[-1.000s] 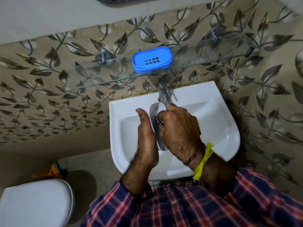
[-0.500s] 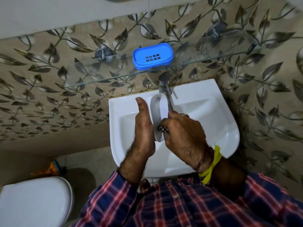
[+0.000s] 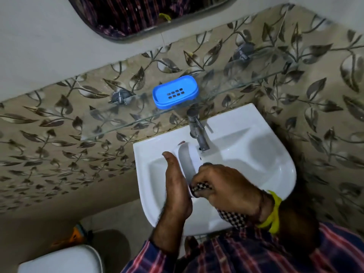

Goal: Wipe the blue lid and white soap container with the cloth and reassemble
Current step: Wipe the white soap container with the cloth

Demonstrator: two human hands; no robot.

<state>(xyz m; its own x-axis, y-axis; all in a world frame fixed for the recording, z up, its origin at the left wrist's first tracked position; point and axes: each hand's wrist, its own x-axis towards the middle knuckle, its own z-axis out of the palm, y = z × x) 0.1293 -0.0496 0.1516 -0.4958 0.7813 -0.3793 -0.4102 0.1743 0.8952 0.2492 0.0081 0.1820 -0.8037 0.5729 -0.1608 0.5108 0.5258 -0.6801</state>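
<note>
While left hand [image 3: 177, 186] holds it, white soap container [image 3: 187, 164] points lengthwise toward tap [image 3: 199, 133].

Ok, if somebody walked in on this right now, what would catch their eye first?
Probably the bright blue lid, alone on the glass shelf above the tap. Then the two hands over the sink: the left hand holds the white container on edge, while the right hand grips a checked cloth against its lower end.
</note>
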